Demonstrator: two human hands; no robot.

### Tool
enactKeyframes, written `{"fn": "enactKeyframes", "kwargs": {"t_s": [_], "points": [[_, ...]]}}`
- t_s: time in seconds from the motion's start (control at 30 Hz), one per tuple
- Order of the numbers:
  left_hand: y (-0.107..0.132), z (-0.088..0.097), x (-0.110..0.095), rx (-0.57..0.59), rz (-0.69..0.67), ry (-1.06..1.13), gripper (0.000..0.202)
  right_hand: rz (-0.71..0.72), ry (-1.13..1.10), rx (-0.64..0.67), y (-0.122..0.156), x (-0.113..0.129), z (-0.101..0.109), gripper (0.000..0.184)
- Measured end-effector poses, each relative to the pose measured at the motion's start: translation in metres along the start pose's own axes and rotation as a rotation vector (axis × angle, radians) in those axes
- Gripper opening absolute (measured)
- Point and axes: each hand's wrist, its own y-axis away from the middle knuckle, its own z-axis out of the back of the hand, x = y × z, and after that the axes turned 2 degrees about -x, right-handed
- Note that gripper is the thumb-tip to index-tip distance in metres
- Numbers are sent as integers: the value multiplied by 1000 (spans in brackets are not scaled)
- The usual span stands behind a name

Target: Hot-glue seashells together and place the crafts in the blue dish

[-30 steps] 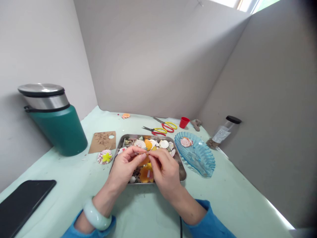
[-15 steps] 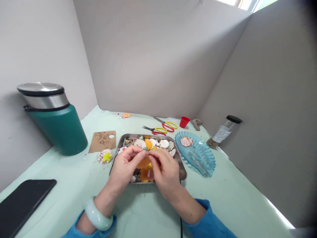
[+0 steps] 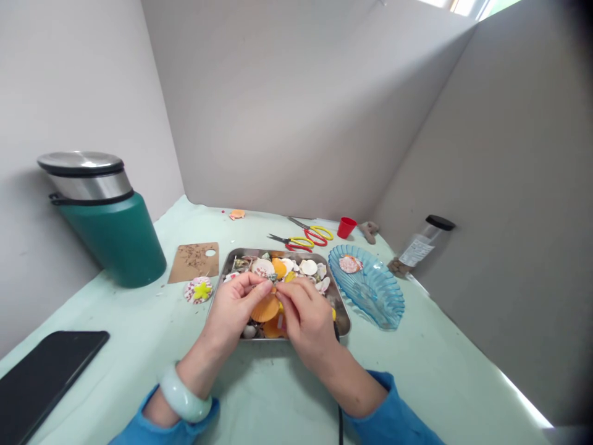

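Both hands meet over a metal tray (image 3: pixel 343 316) filled with several seashells. My left hand (image 3: pixel 234 307) pinches an orange scallop shell (image 3: pixel 264 308) between thumb and fingers, just above the tray. My right hand (image 3: pixel 303 318) is closed in a pinch at the shell's top edge, on something small that I cannot make out. A pale green bangle (image 3: pixel 183 395) sits on my left wrist. Blue sleeves cover both forearms.
A blue glass dish (image 3: pixel 370 287) with one shell lies right of the tray. Behind are scissors (image 3: pixel 303 238), a red cup (image 3: pixel 346 227) and a clear jar (image 3: pixel 424 242). Left: green flask (image 3: pixel 109 232), brown card (image 3: pixel 193 262), decorated shell (image 3: pixel 198 290), black tablet (image 3: pixel 44 374).
The hands have come closer together and dropped slightly toward the tray. The thin wire-like piece seen stretched between the fingertips earlier no longer shows.
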Motion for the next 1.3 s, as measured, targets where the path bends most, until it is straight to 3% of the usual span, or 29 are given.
{"fn": "enactKeyframes", "kwargs": {"t_s": [0.23, 0.6, 0.9, 1.13, 1.3], "points": [[-1, -3, -2, -3, 31, 53, 29, -59, 6, -19, -3, 0, 0, 15], [-4, -4, 1, 105, 13, 92, 27, -107, -18, -58, -1, -2, -1, 15], [-3, -1, 4, 46, -21, 41, 24, -72, 29, -53, -2, 1, 0, 15], [-4, -2, 1, 20, -35, 31, 25, -67, 75, -4, -2, -1, 2, 16], [-3, -1, -3, -35, 39, 156, 30, -209, 234, 151, -8, -9, 20, 26]]}}
